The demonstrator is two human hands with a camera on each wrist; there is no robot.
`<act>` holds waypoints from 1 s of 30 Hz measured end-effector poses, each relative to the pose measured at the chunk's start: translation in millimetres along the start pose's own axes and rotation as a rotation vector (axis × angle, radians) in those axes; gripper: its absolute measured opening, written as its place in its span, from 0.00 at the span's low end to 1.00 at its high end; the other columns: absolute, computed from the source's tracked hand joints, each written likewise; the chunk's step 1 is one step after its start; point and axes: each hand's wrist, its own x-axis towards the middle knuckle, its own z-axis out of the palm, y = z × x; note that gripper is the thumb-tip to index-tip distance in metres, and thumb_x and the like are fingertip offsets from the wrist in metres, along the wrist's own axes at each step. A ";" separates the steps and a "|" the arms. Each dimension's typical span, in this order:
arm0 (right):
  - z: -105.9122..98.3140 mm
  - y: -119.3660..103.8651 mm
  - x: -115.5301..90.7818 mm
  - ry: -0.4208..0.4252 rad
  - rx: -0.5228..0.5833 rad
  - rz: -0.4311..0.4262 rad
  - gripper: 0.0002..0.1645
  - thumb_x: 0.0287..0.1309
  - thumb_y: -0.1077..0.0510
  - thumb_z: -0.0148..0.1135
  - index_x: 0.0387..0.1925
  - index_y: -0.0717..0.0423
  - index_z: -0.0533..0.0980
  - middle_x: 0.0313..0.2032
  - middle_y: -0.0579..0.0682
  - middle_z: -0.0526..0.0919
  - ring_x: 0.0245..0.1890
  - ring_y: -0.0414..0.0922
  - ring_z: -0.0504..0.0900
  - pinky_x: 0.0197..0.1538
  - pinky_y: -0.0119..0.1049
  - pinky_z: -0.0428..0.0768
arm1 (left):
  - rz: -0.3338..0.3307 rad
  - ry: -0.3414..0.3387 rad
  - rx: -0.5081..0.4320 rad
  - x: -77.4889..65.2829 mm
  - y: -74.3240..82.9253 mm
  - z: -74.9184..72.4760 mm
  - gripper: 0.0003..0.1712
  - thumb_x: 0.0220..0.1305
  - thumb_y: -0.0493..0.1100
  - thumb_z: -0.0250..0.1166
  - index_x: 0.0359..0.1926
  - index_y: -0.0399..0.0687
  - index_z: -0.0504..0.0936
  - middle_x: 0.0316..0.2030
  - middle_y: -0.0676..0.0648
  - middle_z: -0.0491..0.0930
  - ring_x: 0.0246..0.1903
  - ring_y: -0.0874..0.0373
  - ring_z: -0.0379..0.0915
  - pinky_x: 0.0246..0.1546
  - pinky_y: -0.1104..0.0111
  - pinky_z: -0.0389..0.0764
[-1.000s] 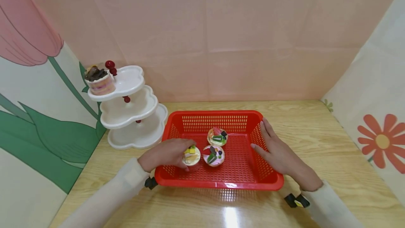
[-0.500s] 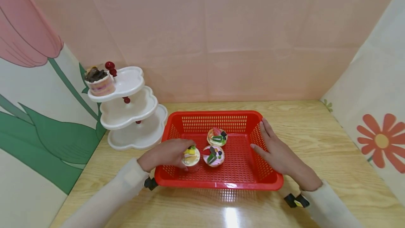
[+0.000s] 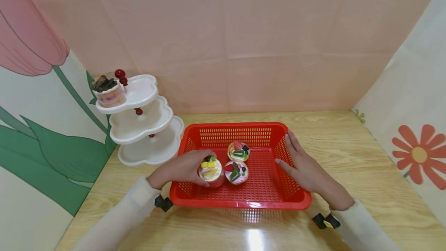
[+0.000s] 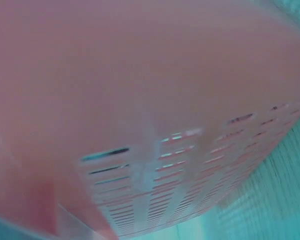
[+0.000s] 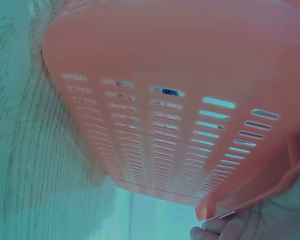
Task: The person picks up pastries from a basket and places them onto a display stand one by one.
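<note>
My left hand [image 3: 188, 167] grips a cake cup [image 3: 211, 170] with cream and yellow fruit pieces on top, inside the left part of a red plastic basket [image 3: 240, 204]. Just right of that cup, a pink cream cupcake [image 3: 236, 172] sits on the basket floor. Behind it is another cupcake [image 3: 238, 151] with strawberry and green fruit. On the basket's right rim rests my right hand [image 3: 308, 169], fingers extended and thumb towards the inside. Slotted basket wall [image 4: 155, 185] fills much of the left wrist view, and the right wrist view shows fingers [image 5: 225, 227] beside the rim.
At the left stands a white three-tier stand [image 3: 146, 121] with red knobs. Its top tier bears a layered cake cup [image 3: 109, 92] with dark chocolate shavings. The wooden table [image 3: 331, 134] meets a pink backdrop [image 3: 278, 49] behind and printed panels at both sides.
My left hand has raised the yellow-fruit cake cup slightly from its earlier place in the basket. The right hand stays at the rim, and the two cupcakes have hardly shifted.
</note>
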 end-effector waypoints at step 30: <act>-1.0 -1.8 -1.5 0.000 0.017 0.000 0.55 0.73 0.42 0.55 0.79 0.64 0.35 0.80 0.62 0.30 0.74 0.71 0.50 0.58 0.66 0.72 | 0.063 0.376 -0.561 -9.8 -2.8 -8.2 0.39 0.52 0.40 0.80 0.63 0.46 0.71 0.52 0.43 0.77 0.43 0.51 0.80 0.44 0.65 0.84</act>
